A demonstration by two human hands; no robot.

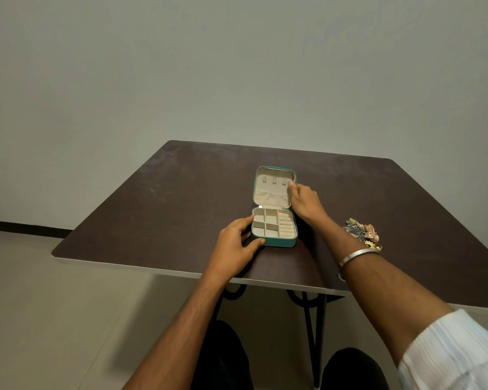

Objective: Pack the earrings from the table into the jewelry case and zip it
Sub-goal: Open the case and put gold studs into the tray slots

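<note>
A teal jewelry case [282,242] lies open in the middle of the dark table [158,209], its beige compartments empty and its lid [271,190] laid flat behind the base. My left hand [237,249] grips the base's near-left corner between thumb and fingers. My right hand [304,202] rests its fingertips on the lid's right edge. A small heap of ornate gold and blue earrings [362,233] lies on the table to the right, partly behind my right forearm.
The table's near edge [152,270] runs across below my hands, with black metal legs [310,319] under it. A grey wall stands behind the table. My knees show at the bottom.
</note>
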